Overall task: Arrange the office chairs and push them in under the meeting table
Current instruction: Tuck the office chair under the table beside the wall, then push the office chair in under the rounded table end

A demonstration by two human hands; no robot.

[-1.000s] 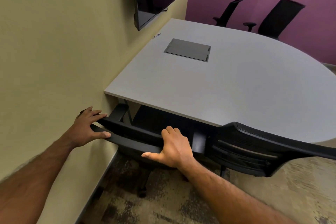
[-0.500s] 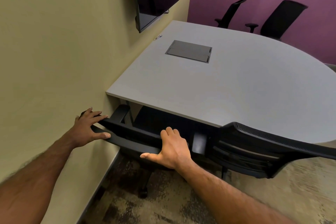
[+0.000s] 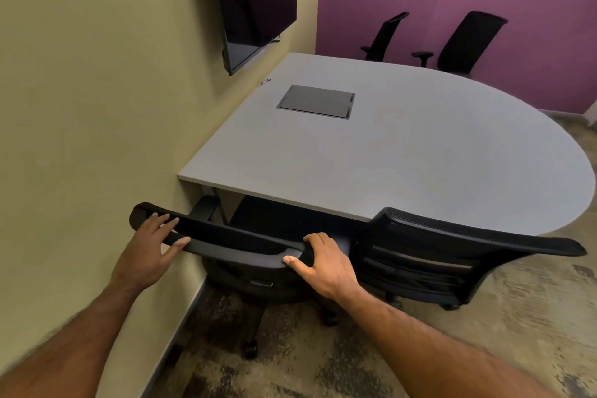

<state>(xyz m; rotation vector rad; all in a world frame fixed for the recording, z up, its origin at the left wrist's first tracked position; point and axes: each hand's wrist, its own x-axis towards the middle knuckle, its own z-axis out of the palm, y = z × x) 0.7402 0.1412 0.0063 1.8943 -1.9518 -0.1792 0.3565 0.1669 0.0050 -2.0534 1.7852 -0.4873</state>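
Note:
A black office chair [image 3: 232, 242] stands at the near left corner of the grey meeting table [image 3: 403, 152], close to the yellow wall, its seat under the table edge. My left hand [image 3: 151, 242] grips the left end of its backrest top. My right hand [image 3: 323, 263] grips the right end of the same backrest. A second black mesh chair [image 3: 452, 255] stands just to the right, its back tilted against the table's near edge. Two more black chairs [image 3: 384, 35] [image 3: 468, 42] stand at the far side by the purple wall.
The yellow wall [image 3: 97, 107] runs tight along the left, with a dark screen [image 3: 255, 0] mounted above the table. A grey cable hatch [image 3: 316, 102] sits in the tabletop. Patterned carpet [image 3: 533, 317] spreads to the right and near me.
The view has shifted a little and the chair's backrest now sits higher and further out from under the table edge. Both hands keep their grip on it.

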